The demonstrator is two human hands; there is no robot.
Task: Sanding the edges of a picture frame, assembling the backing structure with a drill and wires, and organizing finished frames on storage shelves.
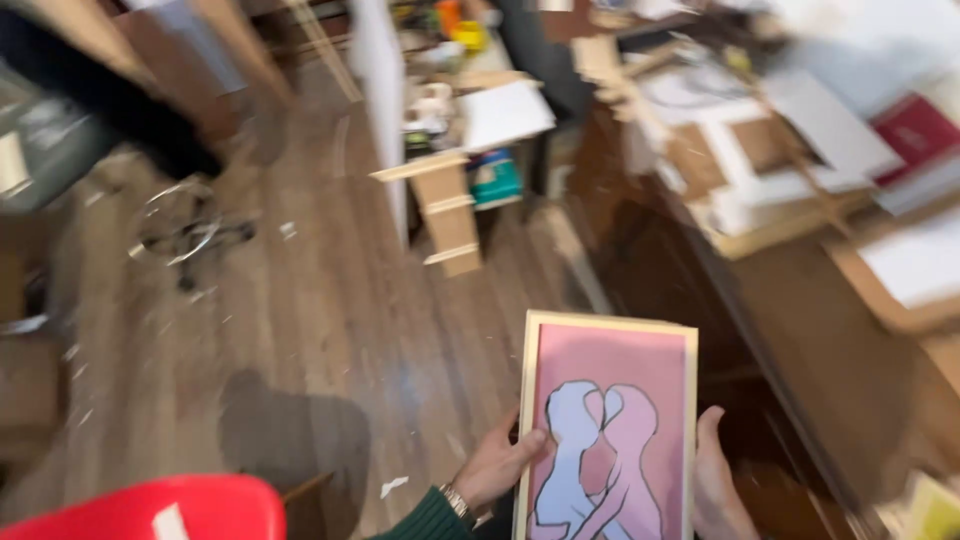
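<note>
Head view: I see both hands, left [497,465] and right [722,490], with fingers closed on the side edges of a framed picture [607,425], facing up above the floor [330,330] for viewing.

A wood floor [330,300] is carrying scattered white scraps [393,486], a small wooden stand [447,210] and a chair base [190,235]. At right, a dark bench [840,350] is bearing white sheets [915,262], frames [760,215] and a red book [915,128], all blurred.
</note>
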